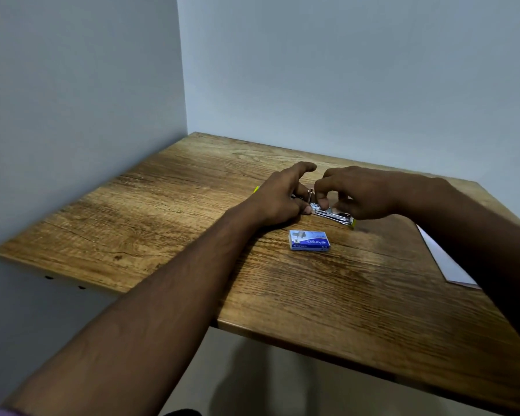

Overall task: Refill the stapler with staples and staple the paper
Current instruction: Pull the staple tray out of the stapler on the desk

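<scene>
A small metal stapler [335, 216] with yellow-green ends lies opened out on the wooden table [162, 205], its shiny channel facing up. My left hand [279, 199] rests over its left part and holds it down; that part is mostly hidden. My right hand [351, 193] pinches at the stapler's metal channel with thumb and fingertips. A blue and white staple box [309, 240] lies shut on the table just in front of the stapler. A white sheet of paper [446, 259] lies at the right, partly under my right forearm.
The table stands in a corner, with grey walls close behind and to the left. Its left and front edges drop off to the floor.
</scene>
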